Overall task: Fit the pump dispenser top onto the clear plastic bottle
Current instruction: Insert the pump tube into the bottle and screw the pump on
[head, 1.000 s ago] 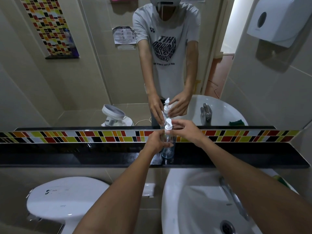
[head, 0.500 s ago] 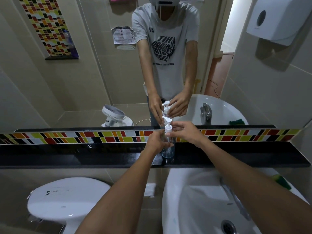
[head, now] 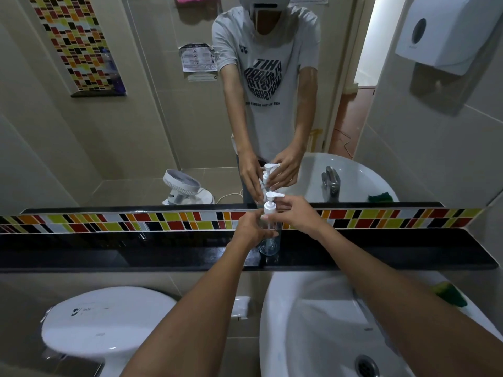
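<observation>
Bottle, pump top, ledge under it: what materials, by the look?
Bottle: clear plastic, glossy; the ledge shows through it.
Pump top: opaque white plastic, smooth, probably moulded.
Ledge: black polished stone, maybe granite; it mirrors the bottle base.

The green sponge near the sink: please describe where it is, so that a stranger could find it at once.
Start at the white sink at the bottom right, under the black shelf. Follow its rim to the right edge, against the wall. There lies the green sponge, with some yellow on it, the only green thing on the white basin; its reflection shows in the mirror above.
</observation>
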Available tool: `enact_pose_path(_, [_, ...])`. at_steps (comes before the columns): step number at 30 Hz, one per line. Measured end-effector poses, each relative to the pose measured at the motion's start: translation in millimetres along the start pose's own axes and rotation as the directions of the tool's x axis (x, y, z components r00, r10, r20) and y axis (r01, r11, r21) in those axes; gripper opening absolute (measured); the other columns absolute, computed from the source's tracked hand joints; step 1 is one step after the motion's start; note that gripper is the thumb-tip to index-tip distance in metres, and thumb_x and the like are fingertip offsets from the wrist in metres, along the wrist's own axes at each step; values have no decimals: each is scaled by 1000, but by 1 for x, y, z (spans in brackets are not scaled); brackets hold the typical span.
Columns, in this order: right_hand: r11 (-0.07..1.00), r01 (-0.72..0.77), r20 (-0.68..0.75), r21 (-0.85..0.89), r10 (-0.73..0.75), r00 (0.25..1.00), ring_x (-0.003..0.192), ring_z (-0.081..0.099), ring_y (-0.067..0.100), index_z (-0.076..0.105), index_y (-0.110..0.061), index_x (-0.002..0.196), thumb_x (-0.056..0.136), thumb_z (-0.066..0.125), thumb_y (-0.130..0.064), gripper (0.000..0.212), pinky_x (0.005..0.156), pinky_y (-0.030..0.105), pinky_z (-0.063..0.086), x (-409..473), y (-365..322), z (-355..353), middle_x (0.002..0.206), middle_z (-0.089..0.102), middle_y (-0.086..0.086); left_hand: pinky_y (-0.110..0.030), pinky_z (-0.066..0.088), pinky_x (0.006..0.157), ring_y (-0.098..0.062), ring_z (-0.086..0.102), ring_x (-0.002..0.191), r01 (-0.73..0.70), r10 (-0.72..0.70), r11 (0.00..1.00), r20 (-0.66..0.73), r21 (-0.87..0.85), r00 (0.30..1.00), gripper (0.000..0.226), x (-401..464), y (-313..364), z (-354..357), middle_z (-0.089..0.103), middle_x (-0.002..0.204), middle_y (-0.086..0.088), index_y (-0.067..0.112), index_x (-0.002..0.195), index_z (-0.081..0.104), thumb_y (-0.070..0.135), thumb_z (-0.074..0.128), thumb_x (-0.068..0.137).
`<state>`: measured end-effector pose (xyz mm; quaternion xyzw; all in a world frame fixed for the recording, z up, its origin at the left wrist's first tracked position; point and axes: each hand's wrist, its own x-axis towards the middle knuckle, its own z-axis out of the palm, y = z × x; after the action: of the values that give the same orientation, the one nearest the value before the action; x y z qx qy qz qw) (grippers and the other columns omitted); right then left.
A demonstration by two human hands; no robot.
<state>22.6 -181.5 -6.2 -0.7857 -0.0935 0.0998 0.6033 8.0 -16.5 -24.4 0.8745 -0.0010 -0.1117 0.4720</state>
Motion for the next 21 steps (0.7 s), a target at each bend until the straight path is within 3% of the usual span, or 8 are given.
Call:
enact_pose_path(3, [1000, 21, -58, -18, -22, 998, 113, 74, 18, 69, -4, 134, 81, 89, -13, 57, 92, 24, 59, -3, 4, 3, 121, 79, 9, -22, 51, 76, -27, 69, 112, 4, -4, 1000, 0, -2, 1000, 60, -1, 1, 1, 74, 117, -7, 8, 136, 67, 9, 88, 80])
enact_pose_path(5, [999, 20, -132, -28, -24, 991, 101, 78, 17, 74, -3, 122, 79, 91, -16, 48, 88, 26, 62, -5, 6, 0, 109, 81, 9, -16, 45, 65, -21, 66, 103, 12, -12, 1000, -4, -3, 1000, 61, -2, 2, 1, 71, 112, -5, 8, 136, 66, 10, 88, 80])
enact_pose_path(8, [997, -2, -163, -71, -10, 987, 82, 78, 8, 75, -5, 108, 73, 95, -21, 43, 76, 20, 60, -2, 6, -7, 94, 81, 5, -17, 44, 65, -18, 61, 99, 15, -15, 1000, -6, -3, 1000, 63, -3, 3, 1, 70, 113, -5, 9, 138, 64, 11, 88, 80])
enact_pose_path(10, [999, -6, -131, -46, -1, 991, 87, 77, 10, 72, -4, 116, 72, 96, -14, 51, 79, 21, 61, 1, 2, -8, 100, 80, 6, -17, 45, 66, -18, 62, 99, 16, -17, 1000, -5, -8, 1000, 63, -3, 3, 1, 69, 111, -3, 10, 138, 65, 10, 88, 80])
enact_pose_path(12, [999, -3, -39, -37, 2, 999, 104, 76, 14, 69, -6, 129, 74, 94, -9, 60, 90, 25, 61, 4, -2, -6, 113, 80, 7, -19, 50, 69, -20, 65, 101, 12, -12, 1000, -2, -14, 1000, 60, -3, 3, 1, 73, 118, -7, 8, 137, 66, 7, 87, 81])
enact_pose_path(15, [993, 29, 28, -110, -26, 999, 116, 73, 17, 71, -7, 131, 77, 91, -10, 57, 102, 33, 56, 5, 0, 0, 122, 79, 6, -31, 56, 83, -26, 71, 105, 9, -9, 1000, 5, -16, 1000, 58, -4, 4, 0, 76, 121, -11, 7, 135, 67, 5, 86, 81])
enact_pose_path(18, [993, 40, -65, -107, -47, 997, 110, 73, 13, 72, -9, 130, 78, 91, -12, 56, 95, 28, 56, -1, 6, 3, 117, 79, 2, -33, 55, 84, -27, 70, 102, 14, -14, 1000, 3, -28, 1000, 57, -2, 3, 2, 76, 118, -13, 6, 133, 68, 7, 87, 80])
enact_pose_path(21, [994, 21, -155, -109, -38, 987, 96, 78, 15, 77, -9, 115, 77, 92, -15, 41, 88, 31, 62, -4, 10, -2, 98, 81, -1, -39, 58, 90, -29, 71, 105, 31, -32, 999, -14, -40, 999, 56, -2, 2, 3, 75, 117, -15, 5, 131, 67, 10, 88, 79])
